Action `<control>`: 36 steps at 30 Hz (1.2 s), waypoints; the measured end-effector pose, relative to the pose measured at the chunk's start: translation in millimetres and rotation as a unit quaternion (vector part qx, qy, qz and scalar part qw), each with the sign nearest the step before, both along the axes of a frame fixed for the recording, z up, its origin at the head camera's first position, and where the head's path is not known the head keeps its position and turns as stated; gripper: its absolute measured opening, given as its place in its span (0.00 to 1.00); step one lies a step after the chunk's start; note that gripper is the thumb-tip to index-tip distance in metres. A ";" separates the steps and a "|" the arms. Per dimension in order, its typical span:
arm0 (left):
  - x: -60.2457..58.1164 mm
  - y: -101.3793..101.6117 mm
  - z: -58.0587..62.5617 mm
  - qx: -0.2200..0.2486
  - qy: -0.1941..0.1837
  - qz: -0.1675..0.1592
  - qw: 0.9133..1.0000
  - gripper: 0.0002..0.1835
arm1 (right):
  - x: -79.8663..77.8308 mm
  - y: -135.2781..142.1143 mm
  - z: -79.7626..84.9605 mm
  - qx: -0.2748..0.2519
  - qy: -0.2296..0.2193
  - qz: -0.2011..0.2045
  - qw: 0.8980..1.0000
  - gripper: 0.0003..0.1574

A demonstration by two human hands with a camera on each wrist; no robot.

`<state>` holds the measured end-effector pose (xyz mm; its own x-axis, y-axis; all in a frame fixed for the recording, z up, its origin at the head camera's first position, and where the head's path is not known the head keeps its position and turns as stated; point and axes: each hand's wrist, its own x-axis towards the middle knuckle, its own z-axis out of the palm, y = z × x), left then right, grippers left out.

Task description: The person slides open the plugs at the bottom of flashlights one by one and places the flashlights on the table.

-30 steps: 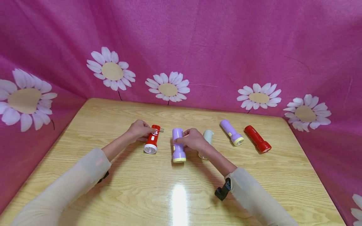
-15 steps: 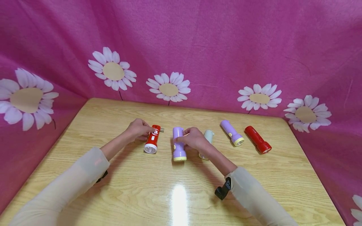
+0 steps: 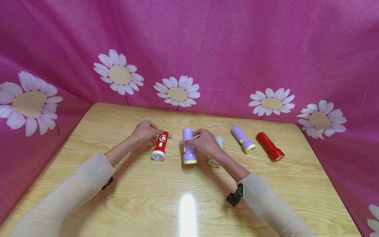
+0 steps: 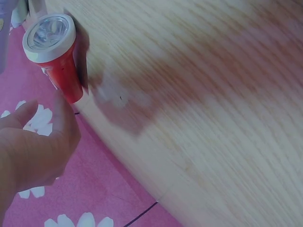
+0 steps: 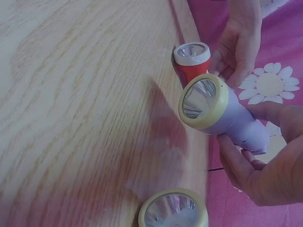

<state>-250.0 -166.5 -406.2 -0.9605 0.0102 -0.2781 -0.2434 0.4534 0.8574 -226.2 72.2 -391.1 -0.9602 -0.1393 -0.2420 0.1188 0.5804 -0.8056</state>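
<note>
In the head view, a red flashlight with a white head lies on the table, its metal plug prongs sticking out. My left hand is by its tail end; the left wrist view shows thumb and fingers apart beside the red flashlight. My right hand grips a purple flashlight with a yellow rim, thumb on one side and fingers on the other. The right wrist view has this purple flashlight tilted above the table. A pale green flashlight lies partly hidden behind my right hand.
Another purple flashlight and a plain red flashlight lie to the right on the wooden table. A pink cloth with white flowers hangs behind and along the sides.
My right hand has raised the purple flashlight and shifted it slightly away from me. My left hand has slid off the red flashlight toward its tail, uncovering more of the white logo.
</note>
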 end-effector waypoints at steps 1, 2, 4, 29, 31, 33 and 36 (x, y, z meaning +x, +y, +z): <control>-0.2 0.1 0.2 0.000 0.005 -0.004 1.000 0.18 | -0.3 0.5 0.7 0.007 0.004 0.001 1.000 0.31; -0.6 0.4 0.4 0.001 0.008 -0.006 1.000 0.17 | -0.6 1.1 1.4 0.011 0.007 0.000 1.000 0.32; -0.9 0.9 0.3 -0.001 0.017 -0.011 1.000 0.17 | -1.1 2.0 2.7 0.025 0.018 0.001 1.000 0.32; 2.5 28.7 13.0 0.147 0.031 -0.048 0.987 0.24 | -3.2 5.4 9.7 0.054 0.079 -0.011 0.995 0.30; 2.6 30.0 13.3 0.156 0.036 -0.053 0.986 0.24 | -3.8 5.2 8.5 0.052 0.083 -0.011 0.995 0.30; 2.9 31.3 13.5 0.168 0.045 -0.060 0.983 0.24 | -4.1 4.9 6.7 0.047 0.086 -0.011 0.995 0.30; 3.4 33.7 12.5 0.197 0.059 -0.066 0.976 0.22 | -4.2 4.6 4.0 0.039 0.091 -0.008 0.995 0.30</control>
<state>-246.6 -132.8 -393.7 -0.9685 0.2207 -0.1153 -0.0943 0.1037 0.9901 -230.4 76.8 -387.2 -0.9911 -0.1113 -0.0736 -0.0151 0.6417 -0.7668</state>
